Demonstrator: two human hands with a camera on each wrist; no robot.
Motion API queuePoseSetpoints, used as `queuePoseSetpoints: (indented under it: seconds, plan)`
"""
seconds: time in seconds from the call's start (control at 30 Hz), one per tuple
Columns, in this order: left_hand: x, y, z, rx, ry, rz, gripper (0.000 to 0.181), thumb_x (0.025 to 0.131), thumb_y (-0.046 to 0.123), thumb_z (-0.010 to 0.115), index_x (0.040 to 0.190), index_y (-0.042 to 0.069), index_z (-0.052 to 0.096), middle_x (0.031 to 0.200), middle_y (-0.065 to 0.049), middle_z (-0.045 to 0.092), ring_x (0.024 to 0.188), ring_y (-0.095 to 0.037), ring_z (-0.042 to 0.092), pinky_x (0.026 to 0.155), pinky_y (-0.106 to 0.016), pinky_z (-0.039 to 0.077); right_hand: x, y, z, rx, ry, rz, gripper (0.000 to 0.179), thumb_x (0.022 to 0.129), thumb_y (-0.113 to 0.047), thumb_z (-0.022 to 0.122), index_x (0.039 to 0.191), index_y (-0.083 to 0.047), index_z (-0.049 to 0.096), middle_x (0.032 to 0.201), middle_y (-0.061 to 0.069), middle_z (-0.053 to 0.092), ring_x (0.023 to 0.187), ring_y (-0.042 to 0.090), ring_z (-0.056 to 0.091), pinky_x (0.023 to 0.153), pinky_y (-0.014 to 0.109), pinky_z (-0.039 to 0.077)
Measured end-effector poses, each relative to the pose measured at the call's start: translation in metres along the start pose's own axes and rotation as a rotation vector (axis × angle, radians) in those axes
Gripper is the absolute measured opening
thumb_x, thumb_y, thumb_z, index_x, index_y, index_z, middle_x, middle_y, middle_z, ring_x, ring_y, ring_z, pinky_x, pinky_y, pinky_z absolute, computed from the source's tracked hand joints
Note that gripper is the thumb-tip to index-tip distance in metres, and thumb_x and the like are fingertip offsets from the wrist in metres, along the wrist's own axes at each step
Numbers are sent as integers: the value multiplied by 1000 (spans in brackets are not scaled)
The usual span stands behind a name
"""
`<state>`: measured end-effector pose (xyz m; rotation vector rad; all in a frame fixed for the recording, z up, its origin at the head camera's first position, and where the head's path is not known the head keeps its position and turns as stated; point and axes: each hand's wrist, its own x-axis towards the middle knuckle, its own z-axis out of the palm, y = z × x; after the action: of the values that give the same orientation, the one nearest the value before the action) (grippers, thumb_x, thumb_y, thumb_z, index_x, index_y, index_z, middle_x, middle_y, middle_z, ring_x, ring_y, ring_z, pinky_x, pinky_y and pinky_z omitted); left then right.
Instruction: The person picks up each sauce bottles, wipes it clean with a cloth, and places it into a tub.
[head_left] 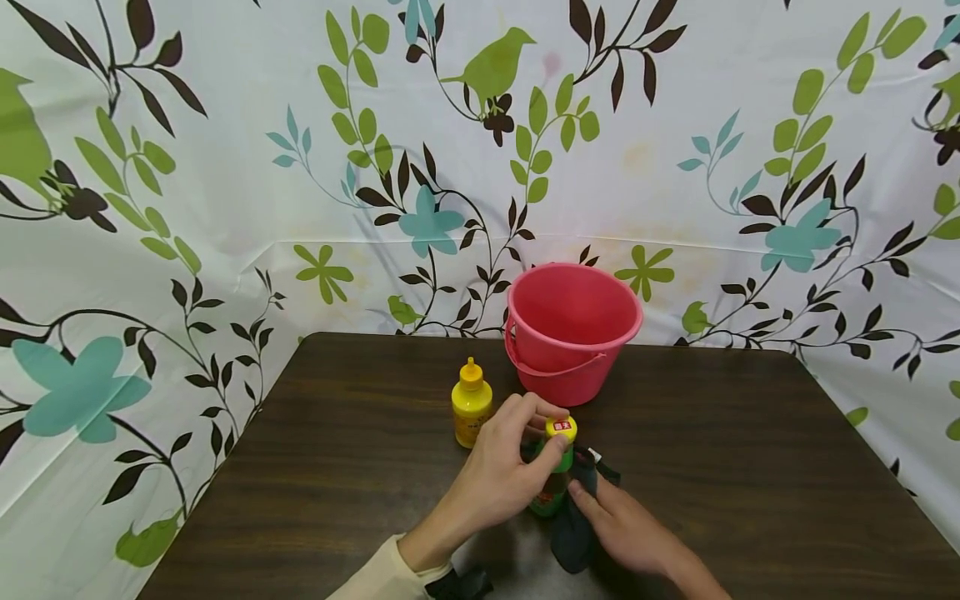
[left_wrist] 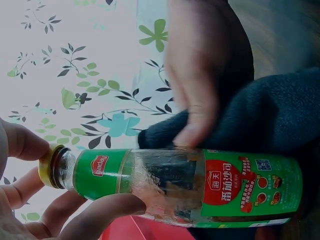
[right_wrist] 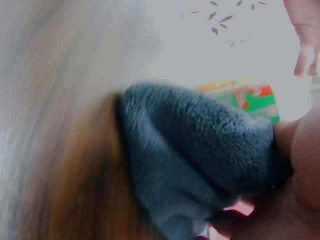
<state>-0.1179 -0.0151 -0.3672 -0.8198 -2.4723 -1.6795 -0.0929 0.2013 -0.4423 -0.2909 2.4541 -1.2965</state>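
A glass ketchup bottle (left_wrist: 165, 185) with a green and red label stands upright on the table in the head view. My left hand (head_left: 498, 467) holds it at the top, fingers and thumb around the yellow cap (head_left: 561, 428). In my right hand (head_left: 630, 529) is a dark grey fleecy cloth (head_left: 573, 533), held against the right side of the bottle. The right wrist view shows the cloth (right_wrist: 200, 140) bunched between thumb and fingers, covering part of the label.
A yellow squeeze bottle (head_left: 472, 410) with a pointed nozzle stands left of and behind the ketchup bottle. Farther back is a pink bucket (head_left: 562, 367), its handle hanging at the front. The dark wooden table (head_left: 360, 450) ends at a patterned curtain (head_left: 315, 183).
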Motion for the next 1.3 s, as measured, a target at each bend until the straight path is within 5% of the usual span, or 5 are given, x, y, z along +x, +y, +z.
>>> queuePoseSetpoints:
  seconds: [0.33,0.47,0.9,1.13,1.3]
  plan:
    - [0,2,1,8,-3,-9,25,100,26,68,124,23,66,117,6,65,104,-10,66,93,-28,61,-6,-36,-5,396,146,52,63,112,-51,42,161,-12,39,157,12,51,145,33,47,111,47,46]
    - [0,2,1,22,9,0,23,99,25,69,123,24,67,115,7,64,103,-9,66,90,-29,61,-13,-48,-7,417,222,20,49,114,-44,40,146,-9,50,133,15,63,123,26,60,94,31,52]
    - [0,0,1,40,31,19,21,99,23,70,121,24,68,109,10,64,95,-5,64,83,-26,59,-31,-66,-15,519,391,-261,39,117,-29,32,128,2,53,100,7,65,90,15,68,74,32,60]
    - [-1,-1,1,39,30,27,20,99,23,71,119,25,68,107,11,63,93,-4,63,84,-26,60,-33,-65,-16,529,555,-300,34,117,-25,33,137,-8,55,118,-2,66,107,9,63,85,25,57]
    - [-1,-1,1,26,29,32,20,99,22,71,119,24,68,107,10,63,94,-4,64,86,-24,60,-33,-66,-16,531,578,-258,34,117,-28,34,138,-12,54,122,-4,64,112,7,59,89,23,55]
